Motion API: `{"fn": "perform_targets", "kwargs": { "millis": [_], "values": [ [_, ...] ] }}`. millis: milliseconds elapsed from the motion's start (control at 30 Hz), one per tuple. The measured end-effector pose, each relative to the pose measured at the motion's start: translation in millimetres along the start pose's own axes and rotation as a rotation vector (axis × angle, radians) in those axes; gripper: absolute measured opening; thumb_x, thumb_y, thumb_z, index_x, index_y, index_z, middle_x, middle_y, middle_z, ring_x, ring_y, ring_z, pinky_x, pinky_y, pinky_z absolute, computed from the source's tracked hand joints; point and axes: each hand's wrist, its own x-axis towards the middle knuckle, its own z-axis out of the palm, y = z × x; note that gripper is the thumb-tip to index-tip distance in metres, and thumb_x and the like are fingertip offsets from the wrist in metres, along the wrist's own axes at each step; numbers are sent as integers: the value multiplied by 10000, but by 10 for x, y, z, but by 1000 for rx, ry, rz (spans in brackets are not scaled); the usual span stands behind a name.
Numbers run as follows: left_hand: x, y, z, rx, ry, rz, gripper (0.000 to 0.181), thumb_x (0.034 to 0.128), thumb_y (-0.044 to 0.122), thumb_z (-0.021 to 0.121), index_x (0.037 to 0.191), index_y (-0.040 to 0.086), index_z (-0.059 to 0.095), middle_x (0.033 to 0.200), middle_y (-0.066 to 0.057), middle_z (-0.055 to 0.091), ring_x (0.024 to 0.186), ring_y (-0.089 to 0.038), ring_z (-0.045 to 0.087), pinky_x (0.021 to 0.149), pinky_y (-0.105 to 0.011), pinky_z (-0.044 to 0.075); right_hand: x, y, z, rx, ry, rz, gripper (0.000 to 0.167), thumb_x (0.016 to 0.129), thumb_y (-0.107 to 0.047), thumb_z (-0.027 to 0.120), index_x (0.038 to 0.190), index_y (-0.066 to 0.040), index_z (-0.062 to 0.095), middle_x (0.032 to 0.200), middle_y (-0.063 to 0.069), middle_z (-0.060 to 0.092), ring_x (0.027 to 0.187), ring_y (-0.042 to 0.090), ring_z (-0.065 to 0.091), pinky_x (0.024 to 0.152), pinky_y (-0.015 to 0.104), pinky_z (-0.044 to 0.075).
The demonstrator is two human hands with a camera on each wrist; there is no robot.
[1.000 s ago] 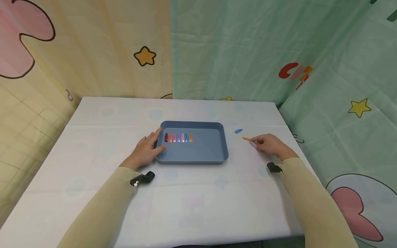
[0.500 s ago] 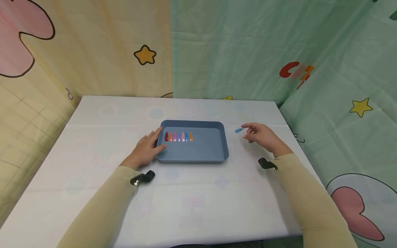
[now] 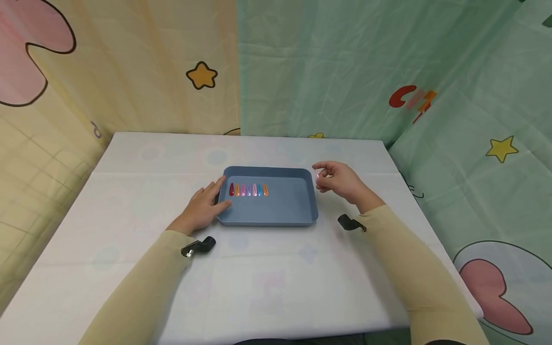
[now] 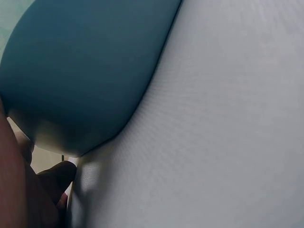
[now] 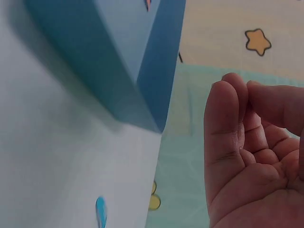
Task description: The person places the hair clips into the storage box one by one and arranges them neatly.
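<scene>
My left hand [image 3: 201, 210] rests at the left end of the blue-grey tray [image 3: 276, 211], thumb over the rim and fingers fairly straight. A row of several colourful snap hair clips [image 3: 248, 190] lies inside, towards the left. Just off the tray's right edge, my right hand [image 3: 342, 183] pinches a small pale pink hair clip [image 3: 317, 175] between thumb and fingers. In the right wrist view the fingers hide that clip, and a blue hair clip [image 5: 100, 211] lies on the table. The orange clip seen earlier is out of sight in the head view.
A white cloth covers the table [image 3: 267, 278]. Patterned curtains [image 3: 310, 72] hang behind it and at both sides. A black wrist camera [image 3: 351, 223] sits on the right sleeve, another wrist camera [image 3: 202, 246] on the left.
My right hand has lifted from beside the orange clip and moved left to the tray's right edge, carrying the pink hair clip. My left hand and the tray have stayed put.
</scene>
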Motion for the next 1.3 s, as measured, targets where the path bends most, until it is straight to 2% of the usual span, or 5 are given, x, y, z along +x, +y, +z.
{"fn": "perform_targets", "kwargs": {
  "millis": [367,600,833,1100,1300],
  "values": [
    [9,-22,9,2,2,12,853,1062,513,541,1717,195,95,1759,-165,190,1642,-421,109,1337,-584,8,147,-289,250,15,-61,-28,484,976,-2,620,1456,-56,592,944,82,649,880,216,715,856,325,648],
    [16,-40,21,-8,7,13,852,1059,517,551,1716,206,107,1755,-171,204,1641,-420,118,1338,-583,11,251,-361,369,0,-91,-34,468,986,-26,625,1452,-55,591,940,85,677,849,204,692,824,311,640],
    [5,-33,15,-9,7,13,853,1057,503,559,1716,200,109,1753,-172,207,1641,-421,118,1338,-580,8,333,-448,491,-26,-95,-15,449,992,-64,641,1440,-82,612,968,92,699,857,249,682,837,353,636],
    [-1,-16,12,-14,5,3,856,1055,516,556,1716,203,111,1756,-163,205,1642,-417,117,1338,-580,9,421,-481,607,-63,-115,-20,466,1014,-89,626,1476,-41,585,1105,225,720,908,287,680,816,338,628],
    [-2,-12,4,-14,7,-1,855,1053,511,560,1716,206,113,1757,-158,206,1644,-408,117,1340,-575,7,436,-509,672,-78,-110,15,448,1013,-88,646,1458,-52,603,1013,142,715,867,257,669,825,375,632]
  ]
}}
